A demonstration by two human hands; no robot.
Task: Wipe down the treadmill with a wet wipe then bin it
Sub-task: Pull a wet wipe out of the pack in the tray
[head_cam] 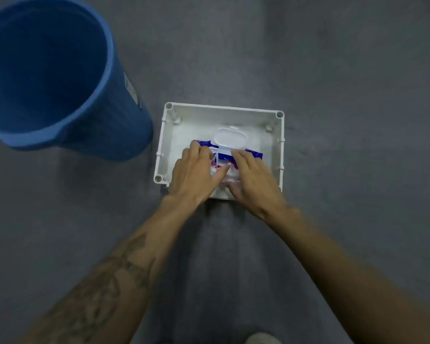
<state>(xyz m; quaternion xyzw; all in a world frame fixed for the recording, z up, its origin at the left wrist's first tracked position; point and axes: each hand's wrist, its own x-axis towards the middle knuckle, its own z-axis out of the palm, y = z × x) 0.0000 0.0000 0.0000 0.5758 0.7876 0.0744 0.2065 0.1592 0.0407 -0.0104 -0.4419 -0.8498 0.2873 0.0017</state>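
Both hands on the wipes pack [224, 155] in the white box [279, 145], left hand [196, 173] pressing it flat, right hand [252, 177] fingers curled at the opening, grip unclear, and a clump of wipes could drag out under that pull.

Blue bin [60, 78] with pale label strip. White tray [281, 135]. Blue, white and red wipes pack [224, 157] with white lid [230, 137]. Mottled grey floor [333, 70]. Dark tattoo pattern on left forearm [109, 281].
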